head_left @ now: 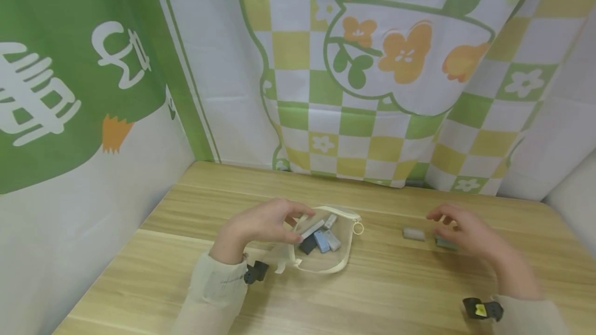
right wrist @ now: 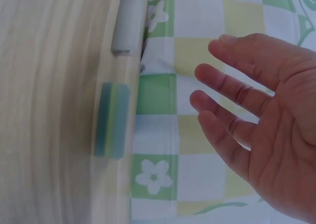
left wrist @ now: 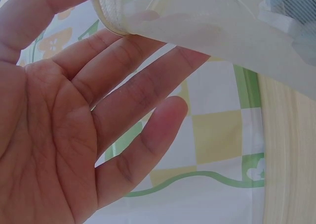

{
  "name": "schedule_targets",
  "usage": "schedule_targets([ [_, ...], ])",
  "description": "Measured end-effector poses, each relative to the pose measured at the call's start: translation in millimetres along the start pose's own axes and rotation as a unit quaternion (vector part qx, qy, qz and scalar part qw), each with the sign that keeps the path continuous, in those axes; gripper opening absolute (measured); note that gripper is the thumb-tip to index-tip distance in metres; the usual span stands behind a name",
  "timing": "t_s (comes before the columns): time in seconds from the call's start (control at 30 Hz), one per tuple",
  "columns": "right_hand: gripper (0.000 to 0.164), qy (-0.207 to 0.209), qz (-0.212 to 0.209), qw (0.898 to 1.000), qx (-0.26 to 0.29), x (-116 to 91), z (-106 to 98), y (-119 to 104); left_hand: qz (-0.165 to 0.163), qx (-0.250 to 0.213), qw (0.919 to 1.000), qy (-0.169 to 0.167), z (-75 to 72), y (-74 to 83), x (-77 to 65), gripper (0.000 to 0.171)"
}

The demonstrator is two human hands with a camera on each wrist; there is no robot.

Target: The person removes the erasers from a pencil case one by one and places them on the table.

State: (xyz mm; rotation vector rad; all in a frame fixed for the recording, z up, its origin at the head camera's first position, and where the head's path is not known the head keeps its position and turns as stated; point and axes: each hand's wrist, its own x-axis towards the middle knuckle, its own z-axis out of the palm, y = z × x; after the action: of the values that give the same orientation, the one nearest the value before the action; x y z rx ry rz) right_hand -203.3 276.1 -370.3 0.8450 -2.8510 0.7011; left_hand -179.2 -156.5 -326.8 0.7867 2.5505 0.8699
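A translucent zip pouch point(head_left: 346, 257) with a cream edge gapes open on the table. Several small blocks lie inside, among them a blue block point(head_left: 321, 242), a black block point(head_left: 308, 245) and a white block point(head_left: 313, 228). My left hand point(head_left: 267, 224) holds the pouch's left rim; in the left wrist view its fingertips show through the mesh. On the right, my right hand point(head_left: 470, 231) hovers with loosely bent fingers and nothing in them. Below its fingertips lies a green striped block point(right wrist: 112, 120). A grey-white block point(right wrist: 127, 23) lies just left of that one in the head view.
The pale wooden table point(head_left: 186, 273) meets a patterned curtain point(head_left: 354, 133) at its back edge. A green and white cloth point(head_left: 70, 92) hangs along the left side. From the pouch's zip end hangs a pull ring point(head_left: 358, 228).
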Motion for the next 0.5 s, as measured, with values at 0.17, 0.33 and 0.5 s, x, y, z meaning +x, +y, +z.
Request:
schedule_targets([
  [0.17,0.022,0.009,-0.023,1.0,0.0,3.9,0.9,-5.5,0.002,0.002,1.0,0.0,-0.1,-0.1,0.0,0.06],
  [0.33,0.021,0.031,-0.068,0.997,-0.005,9.1,6.6,-8.8,0.006,-0.001,1.0,-0.001,0.2,-0.7,0.2,0.059],
  [0.5,0.018,0.03,-0.068,0.997,0.009,12.7,10.5,-14.6,0.009,-0.003,0.9999,-0.003,0.1,-0.4,0.3,0.059],
])
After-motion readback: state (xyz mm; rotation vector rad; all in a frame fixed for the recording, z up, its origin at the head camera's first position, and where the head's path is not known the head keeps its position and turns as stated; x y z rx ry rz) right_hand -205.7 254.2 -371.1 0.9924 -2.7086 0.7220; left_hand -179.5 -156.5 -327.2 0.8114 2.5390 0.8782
